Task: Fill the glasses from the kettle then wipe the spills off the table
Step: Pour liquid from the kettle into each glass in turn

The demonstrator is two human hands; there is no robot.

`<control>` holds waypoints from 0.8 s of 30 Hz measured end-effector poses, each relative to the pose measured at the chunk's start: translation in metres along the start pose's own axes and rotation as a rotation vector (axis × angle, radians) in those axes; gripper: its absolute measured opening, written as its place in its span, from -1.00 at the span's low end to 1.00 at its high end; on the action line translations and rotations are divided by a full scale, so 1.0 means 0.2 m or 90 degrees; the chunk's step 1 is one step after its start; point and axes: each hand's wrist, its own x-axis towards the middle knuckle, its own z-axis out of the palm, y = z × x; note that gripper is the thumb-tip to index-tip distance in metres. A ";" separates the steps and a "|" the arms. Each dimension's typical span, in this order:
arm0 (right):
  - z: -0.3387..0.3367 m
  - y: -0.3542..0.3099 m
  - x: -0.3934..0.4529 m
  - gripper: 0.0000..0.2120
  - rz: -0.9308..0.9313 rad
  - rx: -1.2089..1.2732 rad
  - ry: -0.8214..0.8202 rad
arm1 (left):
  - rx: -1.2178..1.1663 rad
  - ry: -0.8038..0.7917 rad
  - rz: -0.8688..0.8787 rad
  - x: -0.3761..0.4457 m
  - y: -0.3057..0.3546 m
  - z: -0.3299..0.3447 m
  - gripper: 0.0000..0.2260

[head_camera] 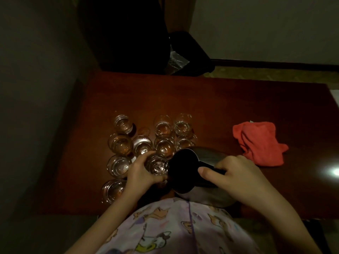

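Observation:
A steel kettle [200, 158] is tipped to the left over the near part of the dark wooden table [229, 107]. My right hand [236, 178] grips its black handle. The open mouth of the kettle leans against a clear glass [157, 165], and my left hand [141, 171] holds that glass from its near left side. Several more clear glasses stand in rows around it, among them one at the far left [122, 123] and one at the near left [112, 191]. Most hold some liquid.
A crumpled red cloth [260, 142] lies on the table to the right of the glasses. A dark chair [128, 33] and a black bag stand beyond the far edge. A wall runs close along the left side. A bright reflection shows at the right edge.

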 end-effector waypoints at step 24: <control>-0.01 0.00 -0.03 -0.39 0.015 -0.016 0.000 | 0.024 -0.002 0.012 0.00 0.04 0.01 -0.25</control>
